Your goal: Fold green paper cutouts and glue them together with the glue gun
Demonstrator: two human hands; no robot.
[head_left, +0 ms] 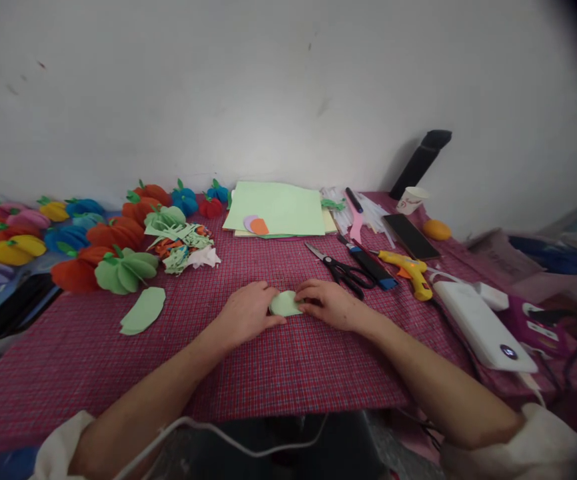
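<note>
A small pale green paper piece [284, 304] lies on the red checked tablecloth [278, 367] in the middle. My left hand [248, 312] presses on its left edge with curled fingers. My right hand [329, 303] holds its right edge, fingers bent over it. Much of the piece is hidden under my fingers. A stack of cut green paper shapes [143, 311] lies to the left of my hands.
Paper fruit in orange, green, blue, yellow [93, 240] crowd the left side beside paper scraps [183, 250]. Green paper sheets [278, 208] lie at the back. Scissors [341, 268], a yellow glue gun [411, 270], a phone [410, 235], a paper cup [411, 199] and a white power bank [483, 325] sit right.
</note>
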